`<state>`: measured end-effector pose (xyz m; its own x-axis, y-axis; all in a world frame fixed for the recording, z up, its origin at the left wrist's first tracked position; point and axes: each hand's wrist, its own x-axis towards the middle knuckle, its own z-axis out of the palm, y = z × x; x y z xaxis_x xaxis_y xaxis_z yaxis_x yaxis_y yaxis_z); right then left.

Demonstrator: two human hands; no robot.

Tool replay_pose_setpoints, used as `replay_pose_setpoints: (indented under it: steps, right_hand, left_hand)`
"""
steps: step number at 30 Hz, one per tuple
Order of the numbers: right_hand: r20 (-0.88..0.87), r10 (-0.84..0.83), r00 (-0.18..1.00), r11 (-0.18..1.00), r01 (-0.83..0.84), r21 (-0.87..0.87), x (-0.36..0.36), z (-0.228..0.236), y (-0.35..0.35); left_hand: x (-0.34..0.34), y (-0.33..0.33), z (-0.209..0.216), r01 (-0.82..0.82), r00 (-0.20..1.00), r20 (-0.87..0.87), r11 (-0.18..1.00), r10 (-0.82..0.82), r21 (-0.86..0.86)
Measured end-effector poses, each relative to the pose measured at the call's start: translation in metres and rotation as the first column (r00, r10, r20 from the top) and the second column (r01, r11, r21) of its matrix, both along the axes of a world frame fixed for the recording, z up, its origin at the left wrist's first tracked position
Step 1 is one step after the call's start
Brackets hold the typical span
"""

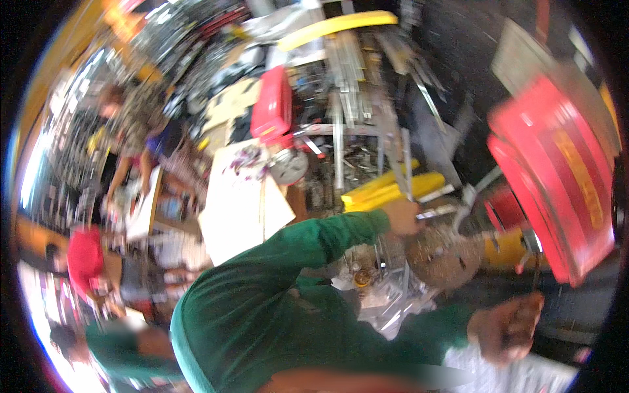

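Wearing green sleeves, I reach both arms to the right, toward a drill press with a large red head (557, 177). My left hand (401, 217) is beside the round, brown drill press table (445, 257), at the end of a short pale metal strip (438, 212). Blur smears its fingers, so whether it grips the strip is unclear. Below the red head, my right hand (508, 329) has its fingers curled closed. Anything inside that hand is hidden. Yellow curved pieces (393, 191) lie just beyond my left hand.
A pale board (239, 196) carries dark shavings, next to a second red machine (272, 105). Long metal bars (347, 78) and scraps lie behind. At left are a person in red (86, 255), one in a patterned shirt (144, 108) and one in green (124, 347).
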<state>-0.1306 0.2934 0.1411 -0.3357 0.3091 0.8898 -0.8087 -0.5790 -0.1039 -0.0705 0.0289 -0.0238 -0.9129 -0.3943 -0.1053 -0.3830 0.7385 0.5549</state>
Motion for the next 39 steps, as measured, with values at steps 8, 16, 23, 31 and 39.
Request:
replay_pose_setpoints:
  steps: [8, 16, 23, 31, 39]
  right_hand:
    - [0.17, 0.08, 0.982, 0.983, -0.049, -0.179, -0.02, 0.016, -0.004]
    - [0.324, -0.513, 0.795, 0.857, 0.497, 0.138, 0.008, -0.035, -0.062]
    - [0.415, -0.776, 0.475, 0.563, 0.224, 0.796, 0.01, -0.063, -0.142]
    - [0.657, -0.408, 0.634, 0.723, -0.216, 0.657, -0.022, -0.074, -0.12]
    - [0.284, -0.599, 0.749, 0.741, 0.385, 0.55, 0.03, -0.018, -0.041]
  left_hand:
    - [-0.004, -0.013, 0.003, 0.106, 0.994, 0.016, 0.994, -0.105, -0.018]
    - [-0.02, -0.025, -0.008, 0.26, 0.966, -0.002, 0.964, -0.26, -0.056]
    - [-0.023, -0.026, -0.012, 0.275, 0.958, -0.069, 0.959, -0.279, -0.064]
    - [-0.029, -0.033, -0.009, 0.295, 0.954, 0.031, 0.953, -0.297, 0.065]
    - [-0.021, -0.025, -0.005, 0.259, 0.965, -0.035, 0.966, -0.259, -0.001]
